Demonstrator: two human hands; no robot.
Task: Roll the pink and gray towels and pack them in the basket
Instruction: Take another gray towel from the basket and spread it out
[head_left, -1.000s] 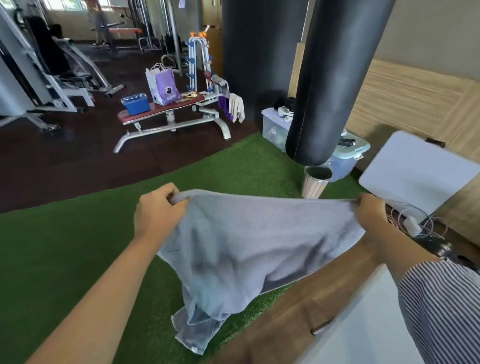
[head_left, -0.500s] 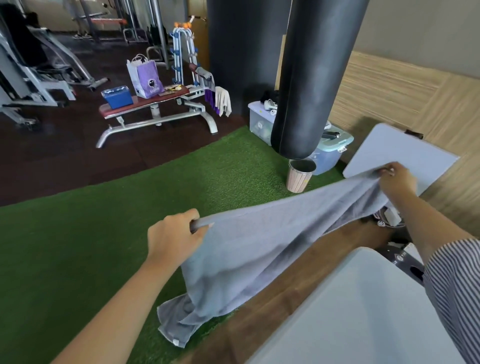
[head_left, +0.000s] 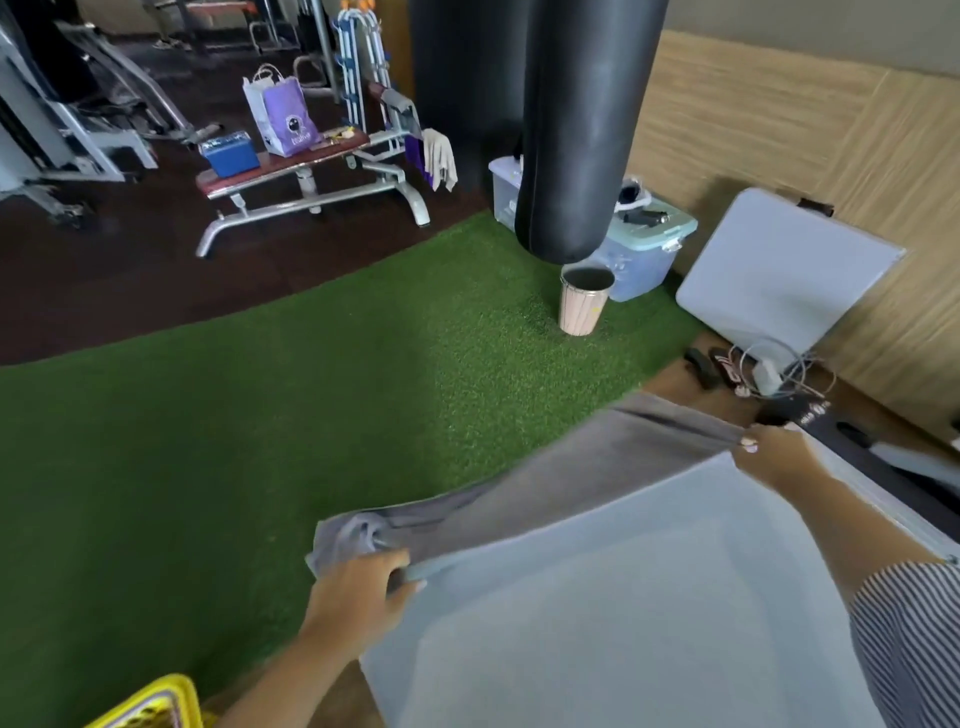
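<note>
Head view: left hand (head_left: 358, 592) and right hand (head_left: 774, 452) pinch the gray terry towel (head_left: 545, 483) taut along the pale gray tabletop's (head_left: 623, 597) far edge; slack could slide it off onto the green turf (head_left: 260, 415).

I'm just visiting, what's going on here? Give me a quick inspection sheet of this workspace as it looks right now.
Surface: white table, bare part in view.
Job's things: gray towel stretched along the table's far edge; yellow basket at bottom left; pink towel not seen.
Clutter: bin on green turf; plastic boxes behind it.
Grips: left hand holds one towel corner, right hand pinches the other.
Cables: white cable and charger on the floor by a leaning white board.
Surroundings: punching bag, weight bench with purple bag.
</note>
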